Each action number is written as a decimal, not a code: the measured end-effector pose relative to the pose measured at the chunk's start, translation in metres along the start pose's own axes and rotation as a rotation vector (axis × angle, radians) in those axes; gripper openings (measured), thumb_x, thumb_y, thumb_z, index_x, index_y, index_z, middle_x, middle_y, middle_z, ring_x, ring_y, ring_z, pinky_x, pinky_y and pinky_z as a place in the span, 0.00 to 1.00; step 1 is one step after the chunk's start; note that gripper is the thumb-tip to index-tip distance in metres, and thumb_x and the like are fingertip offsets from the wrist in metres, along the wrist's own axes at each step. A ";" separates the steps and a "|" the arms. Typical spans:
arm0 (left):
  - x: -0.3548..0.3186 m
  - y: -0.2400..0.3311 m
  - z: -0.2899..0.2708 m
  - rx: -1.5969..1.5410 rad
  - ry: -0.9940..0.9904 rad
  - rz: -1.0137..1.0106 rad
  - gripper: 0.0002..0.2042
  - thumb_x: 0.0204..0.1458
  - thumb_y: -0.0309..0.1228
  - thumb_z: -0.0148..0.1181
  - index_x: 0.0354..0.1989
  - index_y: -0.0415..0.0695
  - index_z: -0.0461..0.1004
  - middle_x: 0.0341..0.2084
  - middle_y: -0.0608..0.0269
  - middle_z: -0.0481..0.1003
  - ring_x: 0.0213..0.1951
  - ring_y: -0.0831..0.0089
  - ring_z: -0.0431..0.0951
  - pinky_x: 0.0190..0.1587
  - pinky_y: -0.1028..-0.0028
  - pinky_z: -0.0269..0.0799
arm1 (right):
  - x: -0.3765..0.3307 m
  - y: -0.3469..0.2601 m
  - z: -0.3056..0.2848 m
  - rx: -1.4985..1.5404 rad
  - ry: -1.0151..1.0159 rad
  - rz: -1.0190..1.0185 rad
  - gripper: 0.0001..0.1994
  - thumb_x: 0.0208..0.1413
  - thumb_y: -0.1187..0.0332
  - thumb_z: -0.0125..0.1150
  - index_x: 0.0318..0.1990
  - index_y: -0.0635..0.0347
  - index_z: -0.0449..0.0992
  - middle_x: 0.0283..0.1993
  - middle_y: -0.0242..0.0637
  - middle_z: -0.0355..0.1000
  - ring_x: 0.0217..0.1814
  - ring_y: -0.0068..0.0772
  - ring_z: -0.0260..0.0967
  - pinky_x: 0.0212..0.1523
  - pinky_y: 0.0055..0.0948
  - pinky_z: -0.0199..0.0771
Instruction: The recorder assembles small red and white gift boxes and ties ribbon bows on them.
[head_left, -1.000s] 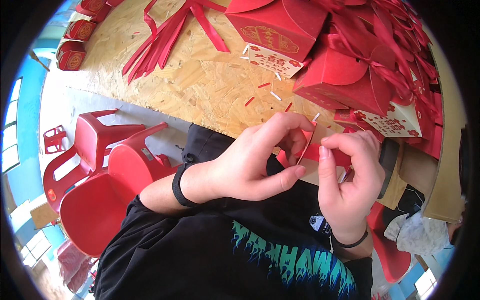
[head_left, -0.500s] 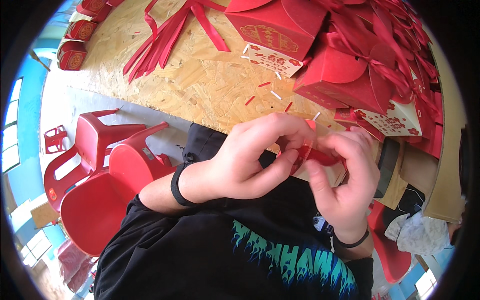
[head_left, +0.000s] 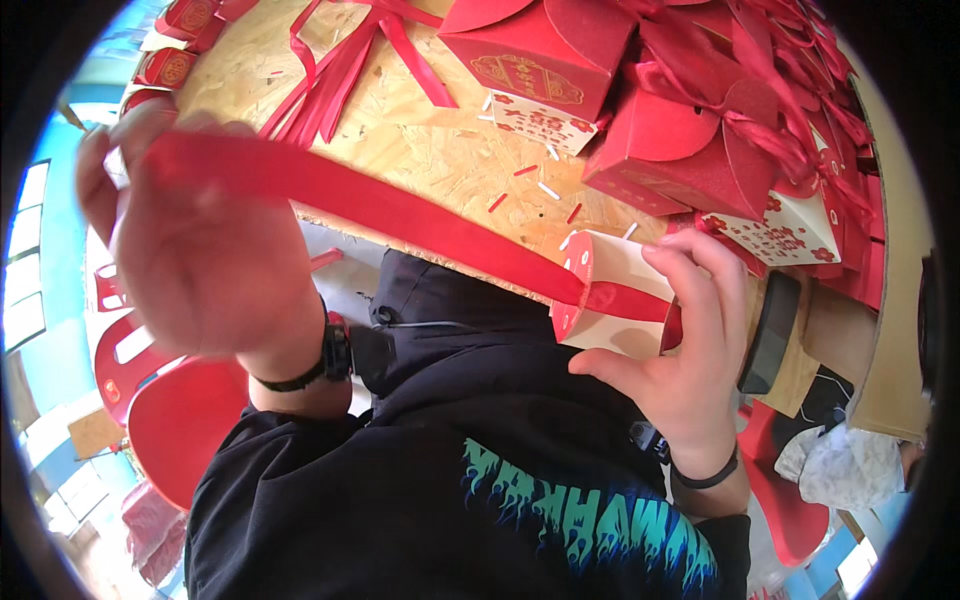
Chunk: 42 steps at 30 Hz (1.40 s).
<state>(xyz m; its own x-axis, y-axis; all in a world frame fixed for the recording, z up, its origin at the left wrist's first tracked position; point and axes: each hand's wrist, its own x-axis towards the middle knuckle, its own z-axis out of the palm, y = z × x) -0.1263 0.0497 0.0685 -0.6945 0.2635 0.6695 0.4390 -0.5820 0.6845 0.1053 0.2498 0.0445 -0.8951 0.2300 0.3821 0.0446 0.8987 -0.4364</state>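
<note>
My right hand (head_left: 690,350) grips a small white and red gift box (head_left: 620,252) near the table's front edge, thumb on one side and fingers on the other. A wide red ribbon (head_left: 420,217) runs through the box and stretches taut up to the far left. At that end my left hand (head_left: 200,260), blurred by motion, is closed on the ribbon; its fingertips are partly hidden behind it. The other end of the ribbon disappears beneath my right fingers.
Red gift boxes (head_left: 690,150) with tied ribbons are heaped at the right. Loose ribbons (head_left: 340,70) lie on the chipboard table (head_left: 410,150), with small red and white strips scattered about. Smaller red boxes (head_left: 165,68) line the far left, and red chairs (head_left: 185,430) stand below them.
My left hand has moved from beside the box to the far left, drawing the ribbon out with it. My right hand stays at the box, which now shows more plainly.
</note>
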 end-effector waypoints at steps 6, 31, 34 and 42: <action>-0.017 -0.040 -0.015 0.400 0.023 -0.186 0.12 0.60 0.17 0.48 0.52 0.33 0.70 0.39 0.58 0.75 0.32 0.75 0.75 0.35 0.75 0.72 | -0.011 0.011 0.001 0.100 0.060 0.016 0.45 0.39 0.39 0.79 0.58 0.63 0.69 0.58 0.49 0.67 0.59 0.49 0.68 0.59 0.45 0.69; -0.084 -0.033 0.065 0.213 -0.663 -0.627 0.15 0.61 0.31 0.64 0.49 0.31 0.77 0.28 0.62 0.77 0.28 0.76 0.75 0.34 0.75 0.70 | -0.059 0.024 -0.031 0.899 -0.122 0.742 0.20 0.55 0.78 0.63 0.51 0.63 0.62 0.43 0.37 0.72 0.45 0.26 0.72 0.50 0.24 0.69; -0.082 -0.042 0.072 0.110 -0.620 -0.690 0.14 0.61 0.29 0.63 0.51 0.32 0.78 0.30 0.62 0.77 0.29 0.77 0.74 0.35 0.76 0.70 | -0.049 0.016 -0.038 1.088 -0.101 0.834 0.17 0.57 0.78 0.61 0.51 0.63 0.61 0.39 0.40 0.74 0.35 0.25 0.73 0.39 0.21 0.73; -0.078 -0.046 0.081 0.087 -0.618 -0.288 0.07 0.57 0.21 0.65 0.43 0.35 0.80 0.37 0.56 0.77 0.38 0.69 0.80 0.42 0.72 0.76 | -0.052 0.029 -0.039 1.308 -0.051 0.686 0.15 0.60 0.73 0.60 0.50 0.62 0.62 0.34 0.44 0.76 0.26 0.23 0.69 0.28 0.20 0.69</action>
<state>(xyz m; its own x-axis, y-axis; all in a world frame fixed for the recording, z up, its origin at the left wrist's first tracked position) -0.0459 0.1178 0.0080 -0.3489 0.8040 0.4814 0.3479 -0.3659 0.8632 0.1700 0.2786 0.0434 -0.8804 0.4231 -0.2141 0.0579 -0.3524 -0.9341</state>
